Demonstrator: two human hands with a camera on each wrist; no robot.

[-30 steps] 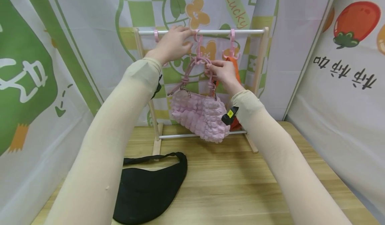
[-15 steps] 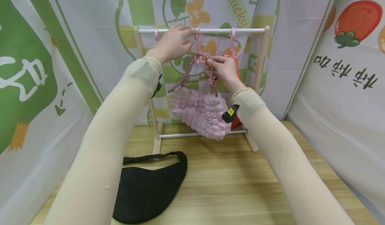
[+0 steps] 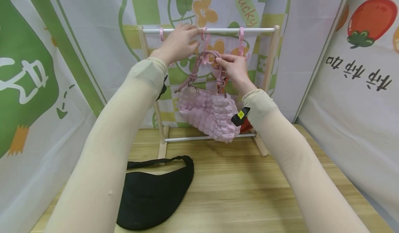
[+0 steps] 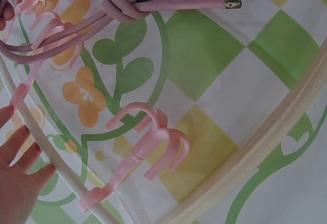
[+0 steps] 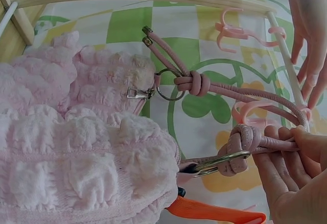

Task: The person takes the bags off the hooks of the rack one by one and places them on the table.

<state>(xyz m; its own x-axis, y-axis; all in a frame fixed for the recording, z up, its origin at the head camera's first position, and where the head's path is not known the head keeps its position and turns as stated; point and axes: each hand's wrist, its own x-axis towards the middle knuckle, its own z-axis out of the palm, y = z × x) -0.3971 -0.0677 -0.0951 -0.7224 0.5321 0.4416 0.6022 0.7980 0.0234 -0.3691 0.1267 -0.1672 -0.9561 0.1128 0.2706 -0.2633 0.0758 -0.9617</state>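
In the head view my right hand (image 3: 233, 68) pinches the upper right of the cord handle (image 3: 196, 66) of a puffy pink handbag (image 3: 209, 113). The bag hangs in the air, tilted, its right end lower. The handle's arch is at the prongs of the middle pink hook (image 3: 206, 46); whether it bears on a prong I cannot tell. My left hand (image 3: 180, 42) is at the rack's top rail (image 3: 230, 30), fingertips at that hook's upper end. In the left wrist view its fingers (image 4: 18, 144) are spread, fairly straight, against the rail.
Another pink hook (image 4: 148, 142) hangs to the left. At right, an orange bag (image 3: 246, 126) is mostly hidden behind my right hand, below a third hook (image 3: 241, 41). A black crescent bag (image 3: 152, 198) lies on the wooden table (image 3: 237, 195). Wooden posts (image 3: 270, 60) frame the rack.
My right hand has moved slightly up and right, raising the handbag and its handle arch against the middle hook. The left hand keeps its place at the rail.
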